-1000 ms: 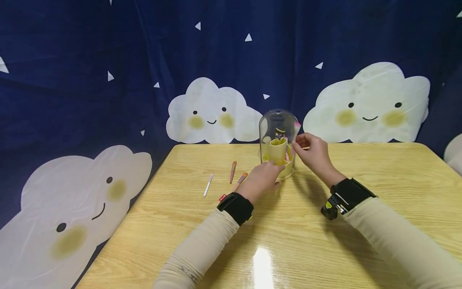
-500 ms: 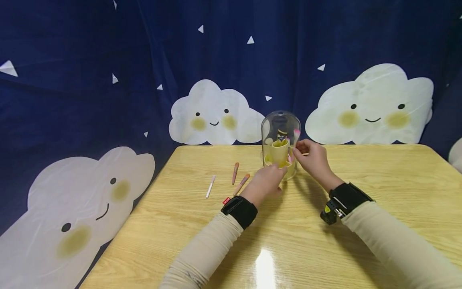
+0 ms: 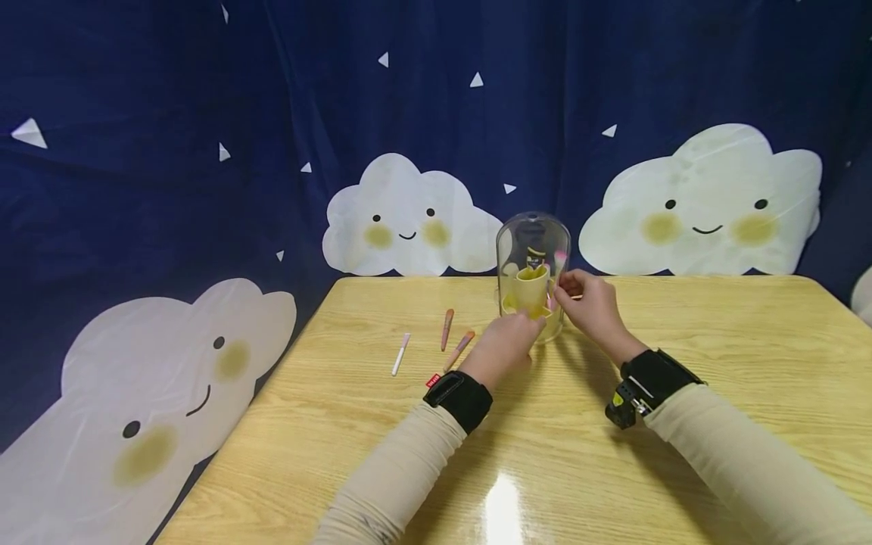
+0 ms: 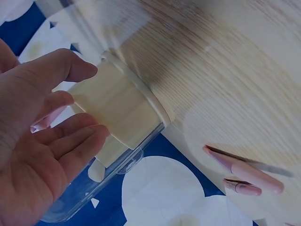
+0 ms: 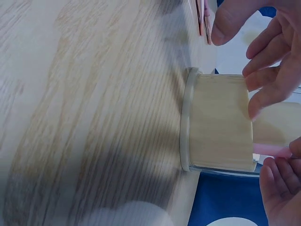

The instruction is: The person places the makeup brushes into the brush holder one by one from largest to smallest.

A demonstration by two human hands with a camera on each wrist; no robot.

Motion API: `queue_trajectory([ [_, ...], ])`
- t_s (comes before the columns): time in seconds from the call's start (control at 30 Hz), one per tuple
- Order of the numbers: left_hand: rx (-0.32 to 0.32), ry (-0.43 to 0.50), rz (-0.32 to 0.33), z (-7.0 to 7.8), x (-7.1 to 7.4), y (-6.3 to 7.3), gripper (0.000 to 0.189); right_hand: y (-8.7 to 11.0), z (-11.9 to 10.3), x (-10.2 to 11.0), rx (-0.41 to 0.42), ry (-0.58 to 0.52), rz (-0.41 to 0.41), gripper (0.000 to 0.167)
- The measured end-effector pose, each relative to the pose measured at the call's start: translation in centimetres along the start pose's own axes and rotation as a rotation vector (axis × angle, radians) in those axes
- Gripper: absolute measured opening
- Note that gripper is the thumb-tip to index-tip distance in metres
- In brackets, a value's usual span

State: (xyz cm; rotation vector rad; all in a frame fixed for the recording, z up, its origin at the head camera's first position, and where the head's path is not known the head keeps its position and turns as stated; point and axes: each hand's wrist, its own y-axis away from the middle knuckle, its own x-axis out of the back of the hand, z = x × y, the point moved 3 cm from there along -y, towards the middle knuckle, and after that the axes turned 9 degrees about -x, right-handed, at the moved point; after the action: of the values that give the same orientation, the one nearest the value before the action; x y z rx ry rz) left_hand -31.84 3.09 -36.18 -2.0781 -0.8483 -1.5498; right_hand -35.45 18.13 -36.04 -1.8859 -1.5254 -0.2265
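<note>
In the head view a cream makeup brush holder (image 3: 530, 291) stands at the back of the table under a clear domed cover (image 3: 534, 221) with an open front. My right hand (image 3: 594, 309) pinches a makeup brush (image 3: 560, 260) with pink bristles at the holder's right side. Its pink handle points down at the holder's rim in the right wrist view, between thumb and fingers. My left hand (image 3: 506, 347) is at the holder's front; in the left wrist view its fingertips (image 4: 101, 132) are right at the rim, thumb apart from them. Other brushes stand inside, partly hidden.
Left of the holder lie a white brush (image 3: 400, 354) and two pinkish brushes with orange bristles, one farther back (image 3: 446, 330) and one (image 3: 459, 350) beside my left wrist. A dark blue curtain (image 3: 436, 91) with cloud shapes hangs behind the wooden table (image 3: 327, 439).
My right hand has lowered slightly with the brush, so its pink bristles sit lower against the dome. The left hand stays at the holder's front. The head view has shifted a little.
</note>
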Motion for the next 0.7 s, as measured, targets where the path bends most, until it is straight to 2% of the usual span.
queue_trajectory([
  [0.2,0.016,0.021,-0.018,0.14,-0.28,-0.23,0.052,0.12,0.41,-0.34,-0.019,0.031,-0.007,0.020],
  [0.5,0.022,0.003,-0.002,0.38,-0.04,-0.09,0.049,0.29,0.74,-0.56,0.014,0.055,0.032,0.019],
  [0.7,0.038,0.026,-0.028,0.36,0.08,-0.25,0.050,0.31,0.84,-0.61,0.017,0.082,0.029,0.017],
])
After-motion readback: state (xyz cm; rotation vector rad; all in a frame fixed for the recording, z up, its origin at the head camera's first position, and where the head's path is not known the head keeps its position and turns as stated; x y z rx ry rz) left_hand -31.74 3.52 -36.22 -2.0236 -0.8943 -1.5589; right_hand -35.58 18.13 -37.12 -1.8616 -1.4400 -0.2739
